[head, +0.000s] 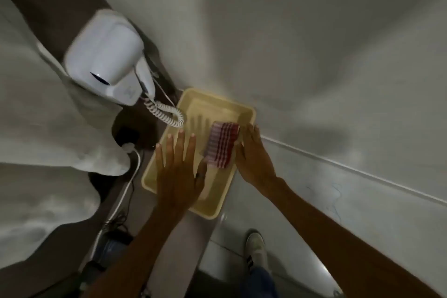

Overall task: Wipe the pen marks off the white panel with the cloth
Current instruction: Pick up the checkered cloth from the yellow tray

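Panel (362,201) w/ faint pen marks (336,197), beside tray (219,210) w/ cloth (221,145).

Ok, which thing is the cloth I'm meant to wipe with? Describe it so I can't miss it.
Find the wall-mounted white hair dryer at upper left; its coiled cord hangs down to a pale yellow tray. The cloth lies folded in that tray, between the left hand and right hand. It is the only red-and-white checked thing there.
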`<state>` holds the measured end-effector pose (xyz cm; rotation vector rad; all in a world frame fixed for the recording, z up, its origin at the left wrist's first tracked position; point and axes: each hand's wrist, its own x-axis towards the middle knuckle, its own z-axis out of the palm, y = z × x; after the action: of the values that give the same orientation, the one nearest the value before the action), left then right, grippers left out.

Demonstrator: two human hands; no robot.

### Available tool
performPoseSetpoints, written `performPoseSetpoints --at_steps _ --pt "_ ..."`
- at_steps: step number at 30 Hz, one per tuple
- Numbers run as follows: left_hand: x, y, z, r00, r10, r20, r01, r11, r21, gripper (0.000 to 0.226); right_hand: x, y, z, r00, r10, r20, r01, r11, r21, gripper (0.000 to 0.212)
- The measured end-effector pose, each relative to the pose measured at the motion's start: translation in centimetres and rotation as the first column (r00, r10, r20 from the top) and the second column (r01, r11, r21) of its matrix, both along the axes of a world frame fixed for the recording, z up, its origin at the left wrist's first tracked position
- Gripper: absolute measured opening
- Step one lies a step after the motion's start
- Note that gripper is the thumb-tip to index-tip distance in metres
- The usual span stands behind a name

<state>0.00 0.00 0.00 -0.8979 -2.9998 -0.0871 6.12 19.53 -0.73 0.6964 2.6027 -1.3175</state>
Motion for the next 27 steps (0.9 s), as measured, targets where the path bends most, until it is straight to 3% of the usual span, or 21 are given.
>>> performPoseSetpoints --at_steps 4,8,11,15,18,21,24,27 --pt "-2.2 -1.5 -10.5 0.998 0.064 0.014 -0.063 0.997 -0.032 0.064 -6.0 -1.8 -10.1 0.998 0.023 0.056 -0.017 0.996 -0.092 0.053" --pt "-3.2 -2.8 -17.7 0.997 0.077 0.007 -0.077 0.996 -0.049 0.064 -9.7 -5.1 -18.1 0.99 0.058 0.13 -0.083 0.978 0.189 0.077" --pt "-4.2 -3.9 -20.2 0.997 0.079 0.006 -0.078 0.994 -0.081 0.066 -10.5 -7.8 -20.8 0.981 0.065 0.184 -0.115 0.955 0.275 0.092" --pt "-4.0 -4.0 -19.9 0.981 0.191 0.036 -0.189 0.981 -0.049 0.066 -11.5 -8.4 -21.2 0.979 0.071 0.192 -0.134 0.932 0.337 0.075" --pt "-2.5 -3.0 -18.0 0.973 0.232 0.002 -0.232 0.973 0.011 0.064 -11.5 -6.9 -18.9 0.975 0.118 0.186 -0.168 0.945 0.282 0.074" --pt "0.7 -1.3 -16.0 0.968 0.244 -0.065 -0.235 0.964 0.128 0.064 -8.9 -5.2 -15.3 0.992 0.129 -0.01 -0.123 0.963 0.24 0.076" --pt "5.7 0.8 -15.3 0.978 0.177 -0.114 -0.162 0.978 0.131 0.066 -2.0 -3.7 -12.8 0.967 0.096 -0.235 -0.047 0.977 0.207 0.074" --pt "11.5 3.1 -16.3 0.987 0.121 -0.107 -0.109 0.988 0.105 0.071 7.5 -2.1 -13.8 0.966 0.09 -0.244 -0.033 0.973 0.228 0.073"
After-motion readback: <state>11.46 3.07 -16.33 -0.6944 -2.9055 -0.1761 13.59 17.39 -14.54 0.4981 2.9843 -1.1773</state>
